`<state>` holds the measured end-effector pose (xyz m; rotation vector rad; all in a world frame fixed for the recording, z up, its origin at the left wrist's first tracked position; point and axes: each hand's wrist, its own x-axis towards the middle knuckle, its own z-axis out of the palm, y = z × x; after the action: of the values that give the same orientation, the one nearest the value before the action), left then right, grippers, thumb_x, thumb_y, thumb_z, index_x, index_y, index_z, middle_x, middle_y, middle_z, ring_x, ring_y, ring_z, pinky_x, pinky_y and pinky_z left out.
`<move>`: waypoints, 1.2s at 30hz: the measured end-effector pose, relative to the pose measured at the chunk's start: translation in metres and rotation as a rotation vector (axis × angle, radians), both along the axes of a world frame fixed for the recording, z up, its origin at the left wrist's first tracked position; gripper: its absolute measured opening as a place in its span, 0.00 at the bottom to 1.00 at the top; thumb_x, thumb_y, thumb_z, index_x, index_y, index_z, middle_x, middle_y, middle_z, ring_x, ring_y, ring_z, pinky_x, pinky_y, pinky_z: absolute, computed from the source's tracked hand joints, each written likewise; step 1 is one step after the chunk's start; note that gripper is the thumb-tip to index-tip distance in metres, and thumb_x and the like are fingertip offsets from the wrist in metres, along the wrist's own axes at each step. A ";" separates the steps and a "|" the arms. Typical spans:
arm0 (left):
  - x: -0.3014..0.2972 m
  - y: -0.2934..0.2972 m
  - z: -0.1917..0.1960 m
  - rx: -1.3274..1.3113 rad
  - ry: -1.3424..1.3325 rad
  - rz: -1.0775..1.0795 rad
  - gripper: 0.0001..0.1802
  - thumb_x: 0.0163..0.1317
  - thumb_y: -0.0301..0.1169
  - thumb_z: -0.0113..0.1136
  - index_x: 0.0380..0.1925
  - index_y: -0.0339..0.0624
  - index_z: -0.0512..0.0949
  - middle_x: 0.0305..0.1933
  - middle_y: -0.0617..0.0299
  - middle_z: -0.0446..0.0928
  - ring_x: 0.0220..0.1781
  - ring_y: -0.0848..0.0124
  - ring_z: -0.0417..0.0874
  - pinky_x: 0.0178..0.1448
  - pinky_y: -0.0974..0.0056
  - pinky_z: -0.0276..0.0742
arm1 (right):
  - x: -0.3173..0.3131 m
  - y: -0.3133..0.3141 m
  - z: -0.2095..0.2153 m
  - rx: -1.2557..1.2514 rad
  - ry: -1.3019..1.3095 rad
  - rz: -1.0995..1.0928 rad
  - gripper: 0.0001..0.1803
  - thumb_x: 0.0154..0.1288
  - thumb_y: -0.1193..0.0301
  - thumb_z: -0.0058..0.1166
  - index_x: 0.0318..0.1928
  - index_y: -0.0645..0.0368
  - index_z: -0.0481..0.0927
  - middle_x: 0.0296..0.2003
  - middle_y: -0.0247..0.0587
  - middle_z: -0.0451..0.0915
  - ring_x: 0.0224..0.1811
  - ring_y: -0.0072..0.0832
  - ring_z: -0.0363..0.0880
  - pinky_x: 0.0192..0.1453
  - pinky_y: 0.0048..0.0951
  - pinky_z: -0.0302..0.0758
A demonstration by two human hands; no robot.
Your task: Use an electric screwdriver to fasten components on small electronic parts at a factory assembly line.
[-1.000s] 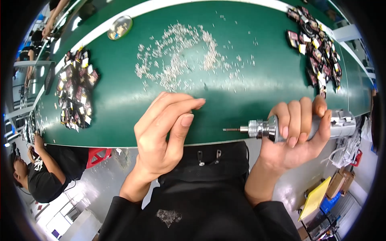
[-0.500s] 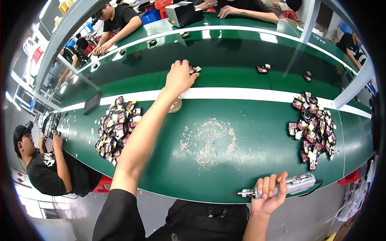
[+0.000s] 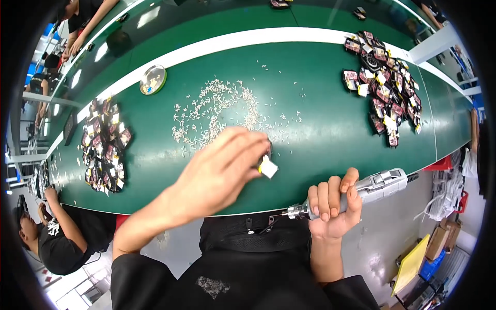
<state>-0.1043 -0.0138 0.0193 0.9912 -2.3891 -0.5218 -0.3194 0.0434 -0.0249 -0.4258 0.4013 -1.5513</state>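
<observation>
My left hand (image 3: 219,173) hovers over the green table (image 3: 320,82) near its front edge, its fingers closed on a small dark part with a pale yellow tag (image 3: 267,166). Just beyond the fingers lies a scatter of small white screws (image 3: 217,111). My right hand (image 3: 330,204) grips a grey electric screwdriver (image 3: 369,188) level at the table's edge, its bit pointing left toward my body.
A pile of small dark parts with tags (image 3: 385,85) lies at the right, another pile (image 3: 105,144) at the left. A round metal dish (image 3: 153,79) stands at the back left. Other people work at the left edge (image 3: 57,237) and far side.
My left hand reached far out across the table half a second ago and has come back to the front edge holding a small part. The screwdriver hand stayed near the edge.
</observation>
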 end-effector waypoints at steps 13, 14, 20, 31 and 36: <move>-0.023 0.053 -0.019 0.054 0.028 0.090 0.19 0.44 0.15 0.62 0.40 0.31 0.74 0.43 0.53 0.75 0.44 0.57 0.76 0.44 0.59 0.75 | 0.033 0.045 -0.006 0.019 -0.038 0.200 0.03 0.67 0.72 0.41 0.37 0.56 0.65 0.12 0.30 0.61 0.10 0.20 0.59 0.22 0.25 0.65; -0.024 0.054 -0.019 0.037 0.014 0.109 0.20 0.43 0.15 0.62 0.40 0.31 0.74 0.42 0.53 0.75 0.43 0.57 0.77 0.44 0.59 0.75 | 0.038 0.047 -0.006 0.037 -0.033 0.204 0.02 0.67 0.72 0.40 0.37 0.57 0.65 0.12 0.30 0.61 0.11 0.20 0.59 0.22 0.26 0.65; -0.028 0.058 -0.023 -0.085 -0.050 0.135 0.17 0.42 0.16 0.62 0.37 0.29 0.76 0.41 0.52 0.76 0.42 0.56 0.78 0.39 0.60 0.78 | 0.052 0.052 -0.006 0.191 0.041 0.149 0.03 0.66 0.74 0.40 0.36 0.57 0.62 0.14 0.33 0.61 0.13 0.23 0.61 0.22 0.26 0.65; -0.028 0.066 -0.031 -0.240 -0.106 0.058 0.17 0.41 0.22 0.59 0.33 0.23 0.77 0.43 0.43 0.77 0.44 0.55 0.79 0.40 0.62 0.81 | 0.030 0.043 0.006 0.048 0.052 0.257 0.04 0.67 0.73 0.42 0.37 0.58 0.63 0.14 0.35 0.63 0.11 0.22 0.59 0.20 0.25 0.64; -0.024 0.071 -0.025 -0.171 -0.134 0.053 0.19 0.40 0.20 0.61 0.36 0.21 0.76 0.47 0.43 0.76 0.46 0.53 0.78 0.41 0.60 0.81 | 0.001 0.003 0.039 -0.227 0.227 0.164 0.10 0.70 0.63 0.43 0.37 0.56 0.64 0.14 0.30 0.63 0.12 0.20 0.62 0.22 0.24 0.64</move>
<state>-0.1287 0.0575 -0.0061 1.0388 -2.4686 -0.2334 -0.3188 0.0465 0.0145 -0.7972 0.3559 -1.3973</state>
